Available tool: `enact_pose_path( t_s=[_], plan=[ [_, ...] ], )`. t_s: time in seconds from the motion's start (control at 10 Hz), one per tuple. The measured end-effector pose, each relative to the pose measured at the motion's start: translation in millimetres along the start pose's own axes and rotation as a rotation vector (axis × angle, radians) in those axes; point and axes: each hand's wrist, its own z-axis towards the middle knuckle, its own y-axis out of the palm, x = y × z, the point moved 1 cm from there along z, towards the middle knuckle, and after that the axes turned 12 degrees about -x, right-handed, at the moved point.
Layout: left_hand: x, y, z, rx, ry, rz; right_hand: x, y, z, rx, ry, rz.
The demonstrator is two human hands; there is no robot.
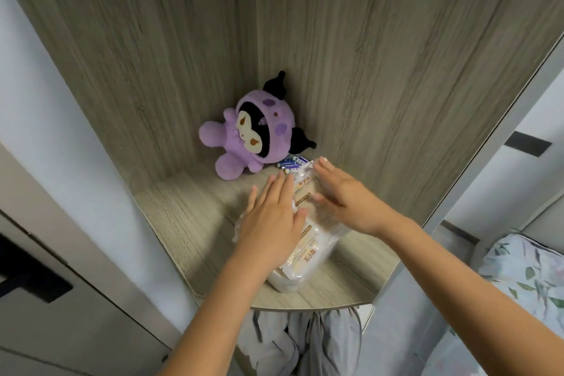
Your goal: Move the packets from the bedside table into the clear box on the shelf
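Observation:
A clear box (pixel 293 279) stands on the wooden shelf (pixel 189 217), near its front edge. White packets (pixel 306 249) with orange print fill it and rise above its rim. My left hand (pixel 271 217) lies flat on the left side of the packets, fingers straight. My right hand (pixel 341 192) rests flat on the right side of the pile, fingers stretched toward the back. Both hands cover much of the packets.
A purple plush toy (pixel 250 131) leans in the back corner of the shelf. Several small blue batteries (pixel 291 163) lie beside it, just behind the box. Grey clothes (pixel 305 342) hang below the shelf. A floral pillow (pixel 525 278) is at the right.

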Motion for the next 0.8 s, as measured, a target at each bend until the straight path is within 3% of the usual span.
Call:
enact_pose_path(
  t_s=[0.1,0.3,0.4,0.7,0.8],
  plan=[
    [1,1,24,-0.078,0.099,-0.047,10,-5,7,0.018,0.028,0.098],
    [1,-2,41,-0.239,0.079,-0.145,23,-8,15,-0.158,0.007,0.236],
    [-2,6,40,-0.254,0.060,-0.027,27,2,17,-0.132,-0.013,0.217],
    [-6,6,35,-0.267,0.077,0.014,29,9,14,-0.135,-0.116,0.051],
    [-8,-5,28,-0.160,0.111,-0.036,20,0,7,-0.086,-0.121,0.195]
  ],
)
